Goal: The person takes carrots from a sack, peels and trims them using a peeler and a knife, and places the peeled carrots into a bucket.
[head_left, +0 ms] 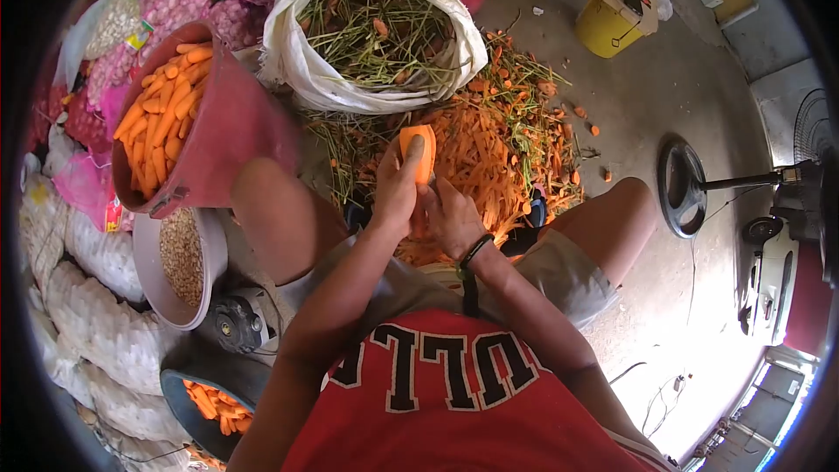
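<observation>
My left hand [398, 187] grips a thick orange carrot [425, 156], with the thumb lying along its side. The carrot is peeled on the side facing me and points away from my body. Just right of its near end is my right hand [456, 220], fingers curled and close to the carrot. Whatever the right hand holds is hidden by the fingers. Below and beyond both hands lies a heap of carrot peelings [476, 144] mixed with green stems and cut carrot tops, between my knees.
A white sack [284, 48] of green stems stands ahead. On the left are a red tub [253, 122] of carrots, a bowl [210, 249] of pale kernels and a dark bucket [179, 398] with carrots. A yellow bucket [603, 26] and a fan stand [738, 182] are on the right.
</observation>
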### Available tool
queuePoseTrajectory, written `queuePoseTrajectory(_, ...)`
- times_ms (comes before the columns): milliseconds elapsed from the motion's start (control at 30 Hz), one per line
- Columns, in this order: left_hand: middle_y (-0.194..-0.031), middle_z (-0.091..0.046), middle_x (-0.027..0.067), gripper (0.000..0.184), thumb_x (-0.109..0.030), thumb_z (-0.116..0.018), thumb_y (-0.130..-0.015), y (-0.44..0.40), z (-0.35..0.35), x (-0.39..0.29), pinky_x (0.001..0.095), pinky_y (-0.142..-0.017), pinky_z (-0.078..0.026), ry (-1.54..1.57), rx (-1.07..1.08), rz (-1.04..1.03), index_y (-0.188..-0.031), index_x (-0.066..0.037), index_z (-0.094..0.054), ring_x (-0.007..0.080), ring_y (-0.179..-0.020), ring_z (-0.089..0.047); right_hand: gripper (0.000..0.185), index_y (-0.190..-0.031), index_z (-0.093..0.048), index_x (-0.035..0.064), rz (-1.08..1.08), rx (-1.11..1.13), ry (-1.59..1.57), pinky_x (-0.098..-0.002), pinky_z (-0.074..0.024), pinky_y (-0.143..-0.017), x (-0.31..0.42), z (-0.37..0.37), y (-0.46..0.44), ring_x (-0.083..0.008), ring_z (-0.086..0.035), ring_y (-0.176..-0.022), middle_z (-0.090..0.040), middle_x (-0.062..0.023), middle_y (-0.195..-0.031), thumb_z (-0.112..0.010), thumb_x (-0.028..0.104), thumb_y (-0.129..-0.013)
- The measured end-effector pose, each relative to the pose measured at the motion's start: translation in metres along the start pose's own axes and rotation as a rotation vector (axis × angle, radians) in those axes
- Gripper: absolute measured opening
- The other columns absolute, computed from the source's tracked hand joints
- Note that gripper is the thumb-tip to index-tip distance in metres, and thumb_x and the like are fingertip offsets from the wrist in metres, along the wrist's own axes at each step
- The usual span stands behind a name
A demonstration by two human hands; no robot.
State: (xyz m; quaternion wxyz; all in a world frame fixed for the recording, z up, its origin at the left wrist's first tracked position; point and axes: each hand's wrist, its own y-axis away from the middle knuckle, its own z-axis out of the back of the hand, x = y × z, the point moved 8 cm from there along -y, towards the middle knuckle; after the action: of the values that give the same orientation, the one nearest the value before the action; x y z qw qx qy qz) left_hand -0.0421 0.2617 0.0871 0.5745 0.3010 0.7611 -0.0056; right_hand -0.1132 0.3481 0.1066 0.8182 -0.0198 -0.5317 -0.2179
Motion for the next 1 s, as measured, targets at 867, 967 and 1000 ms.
queuePoseTrajectory(867, -0.092, -0.059, 0.0055, 0.036, -0.04, -0.058, -0.095, 0.022, 0.018, 0.072, 0.0298, -0.056, -0.048, 0.124, 0.08, 0.526, -0.111, -0.009, -0.052, 0.0154, -0.071, -0.058, 0.046, -0.131, -0.036, 0.0019, 0.118, -0.055, 0.338, -0.0556, -0.0469, -0.08, -0.06, 0.077, 0.025, -0.0513, -0.059, -0.092, -0.062, -0.0347, -0.092, -0.052, 0.01, -0.089)
queuePoseTrajectory(967, -0.086, -0.057, 0.0051, 0.035, -0.038, -0.061, -0.092, 0.012, 0.028, 0.06, 0.0309, -0.054, -0.048, 0.2, 0.058, 0.496, -0.109, -0.009, -0.052, 0.0165, -0.069, -0.058, 0.049, -0.135, -0.035, 0.0039, -0.013, 0.03, 0.331, -0.055, -0.0465, -0.082, -0.049, 0.083, 0.028, -0.0507, -0.058, -0.096, -0.061, -0.0344, -0.099, -0.051, 0.009, -0.09)
queuePoseTrajectory(1000, -0.085, -0.058, 0.0056, 0.034, -0.037, -0.061, -0.092, 0.001, 0.033, 0.042, 0.031, -0.054, -0.048, 0.279, 0.076, 0.474, -0.108, -0.008, -0.052, 0.0166, -0.068, -0.058, 0.049, -0.136, -0.034, 0.0042, -0.082, 0.062, 0.333, -0.0548, -0.0466, -0.082, -0.053, 0.084, 0.031, -0.0507, -0.058, -0.096, -0.061, -0.0341, -0.1, -0.051, 0.009, -0.09)
